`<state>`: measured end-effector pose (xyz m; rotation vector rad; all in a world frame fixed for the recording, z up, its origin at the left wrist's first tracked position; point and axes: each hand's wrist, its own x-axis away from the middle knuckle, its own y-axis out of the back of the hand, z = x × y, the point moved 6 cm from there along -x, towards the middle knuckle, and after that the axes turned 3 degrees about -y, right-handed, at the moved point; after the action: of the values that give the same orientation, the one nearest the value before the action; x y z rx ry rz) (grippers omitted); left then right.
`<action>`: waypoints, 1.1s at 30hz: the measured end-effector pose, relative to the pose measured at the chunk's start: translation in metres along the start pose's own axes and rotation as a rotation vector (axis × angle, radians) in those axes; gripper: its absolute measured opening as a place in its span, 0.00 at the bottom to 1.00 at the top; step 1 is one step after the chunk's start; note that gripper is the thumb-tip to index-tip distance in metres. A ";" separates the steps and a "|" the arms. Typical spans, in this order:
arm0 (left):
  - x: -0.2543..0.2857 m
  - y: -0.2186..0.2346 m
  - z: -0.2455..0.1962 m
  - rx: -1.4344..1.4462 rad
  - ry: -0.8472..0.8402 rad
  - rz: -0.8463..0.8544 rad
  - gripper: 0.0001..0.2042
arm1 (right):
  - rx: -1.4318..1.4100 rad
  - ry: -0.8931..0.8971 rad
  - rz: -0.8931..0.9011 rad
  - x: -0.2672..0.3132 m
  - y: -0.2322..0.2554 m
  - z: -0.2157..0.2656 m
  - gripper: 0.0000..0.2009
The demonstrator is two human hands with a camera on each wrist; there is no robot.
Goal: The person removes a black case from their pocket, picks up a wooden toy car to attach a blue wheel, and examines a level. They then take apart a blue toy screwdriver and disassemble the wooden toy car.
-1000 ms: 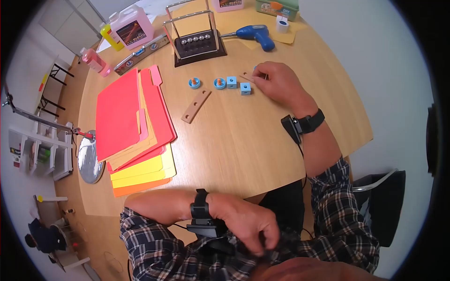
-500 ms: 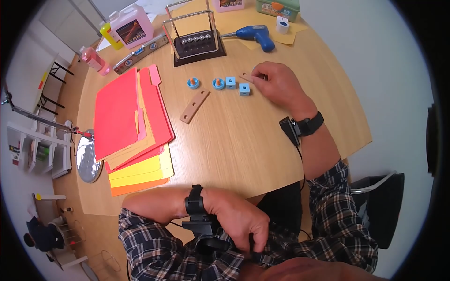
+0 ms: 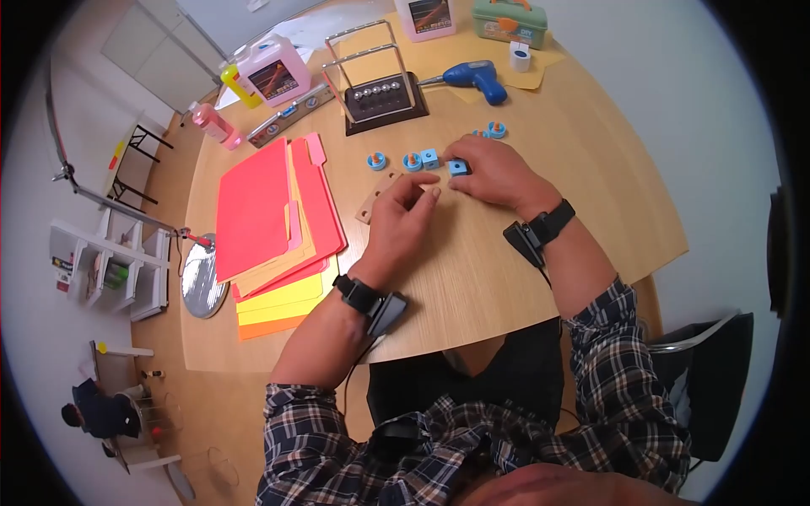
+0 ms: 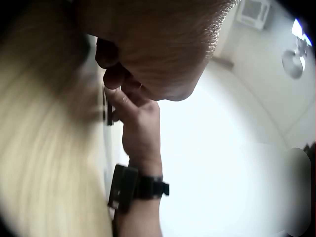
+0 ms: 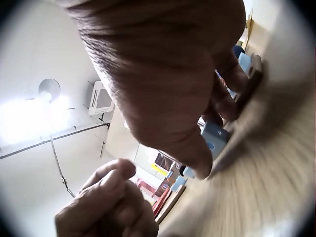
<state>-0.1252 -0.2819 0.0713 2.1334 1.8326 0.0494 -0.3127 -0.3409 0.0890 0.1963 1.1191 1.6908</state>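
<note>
My right hand (image 3: 499, 173) reaches to the tabletop and pinches a light-blue cube with holes (image 3: 457, 168) between thumb and fingers. In the right wrist view the cube (image 5: 215, 138) sits between the thumb and the curled fingers, and a wooden strip (image 5: 255, 74) lies beside the fingertips. My left hand (image 3: 398, 223) hovers left of it with thumb and index finger apart, holding nothing. It partly covers another wooden strip with holes (image 3: 366, 208). A second blue cube (image 3: 430, 158) stands beside a blue wheel with an orange peg (image 3: 412, 161); a similar wheel (image 3: 376, 160) lies further left.
Beyond my right hand lies another blue wheel (image 3: 497, 129). Coloured folders (image 3: 261, 211) are stacked on the left. Behind stand a Newton's cradle (image 3: 384, 105), a blue toy drill (image 3: 472, 78), a spirit level (image 3: 287, 116), bottles and a green toolbox (image 3: 510, 24).
My left hand has come up from my lap to over the table. The right hand has moved from the far wooden strip to the nearer blue cube. The head view has shifted slightly.
</note>
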 end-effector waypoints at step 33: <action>-0.023 0.034 0.020 -0.284 -0.116 -0.161 0.18 | -0.291 -0.165 0.061 -0.006 -0.008 0.016 0.17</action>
<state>-0.0916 -0.3124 0.0661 1.7564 1.8035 0.1362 -0.2946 -0.3364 0.0941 0.1829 0.7419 1.8342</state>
